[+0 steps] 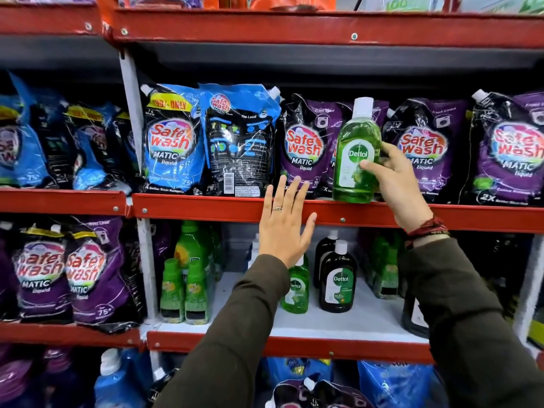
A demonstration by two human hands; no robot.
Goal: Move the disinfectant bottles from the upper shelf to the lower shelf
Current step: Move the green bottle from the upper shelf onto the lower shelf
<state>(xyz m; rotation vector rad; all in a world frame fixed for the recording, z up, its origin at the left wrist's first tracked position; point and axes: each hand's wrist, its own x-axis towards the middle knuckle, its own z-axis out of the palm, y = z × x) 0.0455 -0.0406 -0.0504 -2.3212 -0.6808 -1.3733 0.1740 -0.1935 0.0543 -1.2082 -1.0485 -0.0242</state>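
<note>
A green Dettol bottle [354, 151] with a white cap stands tilted at the front edge of the upper shelf [206, 206], in front of purple detergent pouches. My right hand [397, 184] grips it from the right side. My left hand [284, 222] is flat and open, fingers spread, in front of the red shelf edge, left of the bottle and not touching it. On the lower shelf [338, 322] stand a smaller green Dettol bottle [295, 287], partly behind my left sleeve, and two dark brown Dettol bottles [337, 278].
Blue Safewash pouches [173, 142] and purple Safewash pouches [421, 148] fill the upper shelf. Green bottles [185, 287] stand at the lower shelf's left, more green bottles [382, 266] at its right, with bare white shelf between. Lower down are more pouches.
</note>
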